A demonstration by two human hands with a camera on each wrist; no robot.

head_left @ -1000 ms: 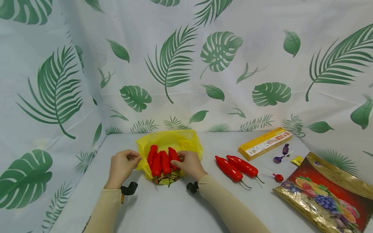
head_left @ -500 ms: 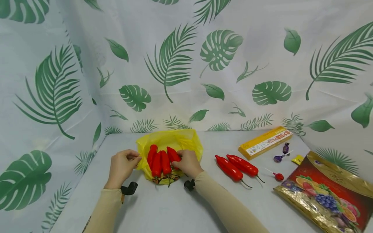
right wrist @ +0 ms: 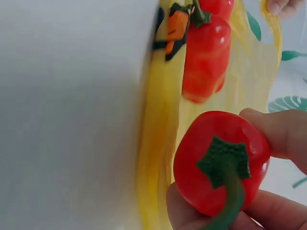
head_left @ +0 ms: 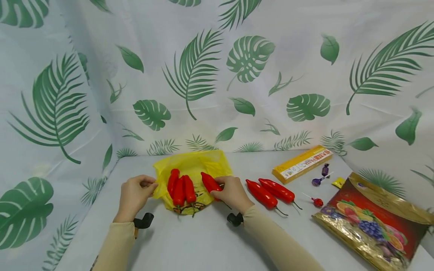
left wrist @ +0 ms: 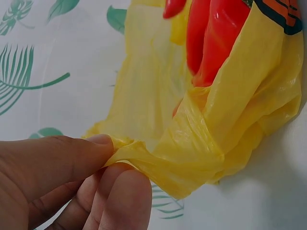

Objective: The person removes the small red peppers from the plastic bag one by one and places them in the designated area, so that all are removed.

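Note:
A yellow plastic bag (head_left: 203, 160) lies open on the table, with several red chili peppers (head_left: 178, 192) in it. My left hand (head_left: 134, 195) pinches the bag's left edge between thumb and fingers; the left wrist view shows the thin plastic (left wrist: 144, 158) gathered there. My right hand (head_left: 234, 192) grips one red pepper (head_left: 211, 183) at the bag's right side, apart from the others. Seen from the right wrist, that pepper (right wrist: 223, 163) points its green stem at the camera, with thumb and fingers around its body.
Two more red peppers (head_left: 266, 195) lie on the table right of my right hand. Beyond them are a yellow pasta box (head_left: 301, 163), a purple lollipop (head_left: 317, 182), a red lollipop (head_left: 317, 202) and small wrapped candies (head_left: 325, 169). A large red and gold bag (head_left: 369, 226) lies at far right.
My right hand has closed on the rightmost pepper and moved it right, away from the other peppers in the bag. The left hand keeps its pinch on the bag edge.

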